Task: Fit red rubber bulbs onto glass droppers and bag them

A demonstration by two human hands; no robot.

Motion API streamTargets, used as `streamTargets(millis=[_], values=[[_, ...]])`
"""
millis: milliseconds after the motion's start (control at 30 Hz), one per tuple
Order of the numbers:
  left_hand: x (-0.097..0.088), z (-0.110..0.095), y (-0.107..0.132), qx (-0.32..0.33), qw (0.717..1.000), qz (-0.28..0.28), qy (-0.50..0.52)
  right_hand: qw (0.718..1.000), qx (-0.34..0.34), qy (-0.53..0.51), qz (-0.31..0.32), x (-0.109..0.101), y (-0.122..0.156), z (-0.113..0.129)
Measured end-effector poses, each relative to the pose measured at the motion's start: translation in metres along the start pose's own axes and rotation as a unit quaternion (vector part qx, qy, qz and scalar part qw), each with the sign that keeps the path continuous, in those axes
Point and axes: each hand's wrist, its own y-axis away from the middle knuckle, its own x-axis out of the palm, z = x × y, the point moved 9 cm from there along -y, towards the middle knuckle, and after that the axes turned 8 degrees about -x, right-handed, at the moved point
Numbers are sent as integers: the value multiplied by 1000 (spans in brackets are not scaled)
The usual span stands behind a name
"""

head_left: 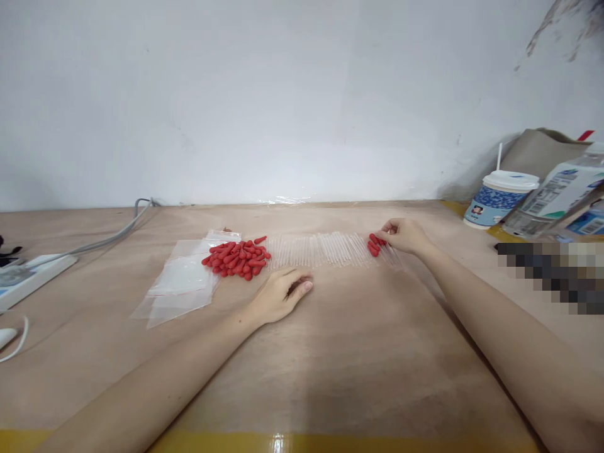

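Observation:
My right hand (401, 235) is at the right end of a row of thin clear tubes (321, 250), its fingertips pinched on a red rubber bulb (377, 240). A few more red bulbs (372, 250) lie just under those fingers, at the ends of several clear tubes. My left hand (280, 294) rests on the table in front of the row, fingers loosely curved and thumb apart, with nothing in it. Beyond its wrist, to the left, sits a pile of red rubber bulbs (236, 259).
Clear zip bags (182, 270) lie under and beside the pile. A power strip (38, 277) with a grey cable is at the left edge. A paper cup with a straw (495, 200) and a plastic bottle (552, 195) stand at the back right. A white wall (283, 100) closes off the table's back.

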Motion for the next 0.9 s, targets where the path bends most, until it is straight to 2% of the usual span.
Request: streamTargets(millis=[167,300,533,700,767,900], values=[[0,-1,0,11,1000,-5,2,996,-11,11,83,7,5,12],[1,0,0,10,1000,-1,-2,993,1,3,115,13,9,17],[1,-1,0,12,1000,-2,-7,994,21,-9,110,17,9,21],[0,-2,0,9,1000,0,-5,995,59,-13,73,-1,10,23],[1,-3,1,9,1000,1,-6,996,39,-49,56,-8,11,37],[-3,-2,2,4,999,-34,-36,987,-67,-139,53,-6,25,89]])
